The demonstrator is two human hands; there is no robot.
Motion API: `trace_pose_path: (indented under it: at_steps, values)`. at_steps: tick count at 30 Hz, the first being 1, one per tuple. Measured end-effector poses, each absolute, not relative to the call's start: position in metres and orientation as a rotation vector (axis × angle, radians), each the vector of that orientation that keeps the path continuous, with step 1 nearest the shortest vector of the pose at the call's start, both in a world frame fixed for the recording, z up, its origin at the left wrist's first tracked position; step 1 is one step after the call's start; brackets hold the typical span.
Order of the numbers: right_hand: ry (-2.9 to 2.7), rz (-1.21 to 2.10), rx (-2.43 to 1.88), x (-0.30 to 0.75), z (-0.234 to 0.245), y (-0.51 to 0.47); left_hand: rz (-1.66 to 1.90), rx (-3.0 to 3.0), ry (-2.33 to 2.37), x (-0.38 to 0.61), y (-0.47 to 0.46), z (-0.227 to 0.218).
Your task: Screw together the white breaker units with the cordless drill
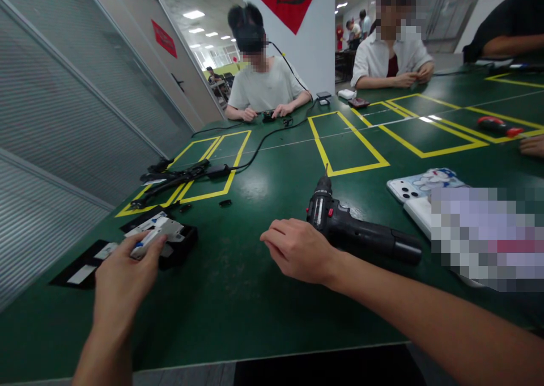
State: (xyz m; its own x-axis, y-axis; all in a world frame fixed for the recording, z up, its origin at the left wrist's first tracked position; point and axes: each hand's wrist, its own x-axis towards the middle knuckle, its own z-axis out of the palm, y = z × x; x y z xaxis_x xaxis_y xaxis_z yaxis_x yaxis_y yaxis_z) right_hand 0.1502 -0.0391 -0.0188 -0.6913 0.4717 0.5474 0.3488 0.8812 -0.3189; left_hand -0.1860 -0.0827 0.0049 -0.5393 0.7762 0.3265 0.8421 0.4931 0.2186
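Note:
My left hand (127, 267) pinches a white plastic part (159, 230) with small blue bits between thumb and fingers. It holds this part over an open black box (189, 241), whose dark flap (72, 278) carries a white label. My right hand (297, 250) is low over the table, its fingers curled together; whatever they may hold is hidden underneath. Just beyond it, a black cordless drill (361, 227) lies on its side, its bit pointing away from me. The right hand overlaps the drill in view, and I cannot tell whether they touch.
The green table (238, 312) has yellow tape rectangles (361, 168). Black cabled gear (182, 176) lies at left, near small black pieces (225, 203). Phones (425, 185) lie at right, with a red-black screwdriver (499, 126) beyond. Co-workers sit opposite, one handling a small dark object (268, 115).

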Motion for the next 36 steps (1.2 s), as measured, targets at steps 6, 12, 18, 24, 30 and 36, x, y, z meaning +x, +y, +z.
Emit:
trace_pose_path:
  at_steps: [6,12,18,24,30,36]
  values:
    - [-2.406,0.268,-0.584,0.149,-0.019,-0.039,-0.442,-1.48,-2.528,-0.178,-0.081,0.007]
    - [-2.417,0.259,-0.585,0.149,-0.018,-0.039,-0.366,-1.488,-2.47,-0.174,-0.082,0.008]
    - [-2.41,0.246,-0.594,0.15,-0.018,-0.039,-0.24,-1.574,-2.4,-0.176,-0.08,0.013]
    - [-2.418,0.231,-0.606,0.148,-0.017,-0.039,-0.29,-1.561,-2.213,-0.174,-0.088,0.004]
    - [-2.401,0.234,-0.606,0.148,-0.017,-0.038,-0.348,-1.577,-2.176,-0.169,-0.09,0.0]
    - [-2.397,0.226,-0.611,0.147,-0.018,-0.038,-0.389,-1.573,-2.159,-0.167,-0.092,-0.001]
